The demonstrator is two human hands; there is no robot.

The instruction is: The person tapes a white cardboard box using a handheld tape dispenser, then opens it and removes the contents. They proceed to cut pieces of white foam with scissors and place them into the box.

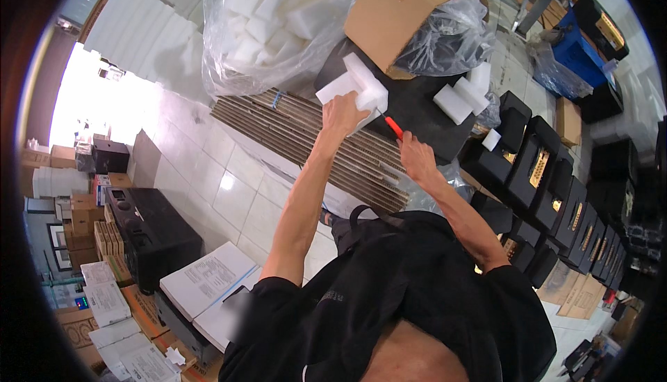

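Observation:
My left hand (343,113) grips a white foam corner piece (367,87) with upright walls, over the edge of a black board (411,113). In my right hand (416,155) is a red-handled tool (394,127) with a thin metal shaft or blade; its far end meets the foam, and the exact tip cannot be made out. Several white foam blocks (452,104) lie on the board's right part. Beneath the foam piece and my left hand runs a stack of corrugated cardboard sheets (312,134), seen edge-on.
A clear plastic bag of foam pieces (271,28) stands beyond the cardboard stack. An open cardboard box (398,12) with clear plastic spilling out rests on the board's far side. Black cabinets with gold panels (536,168) line the right. A black speaker cabinet (156,231) and cartons stand left.

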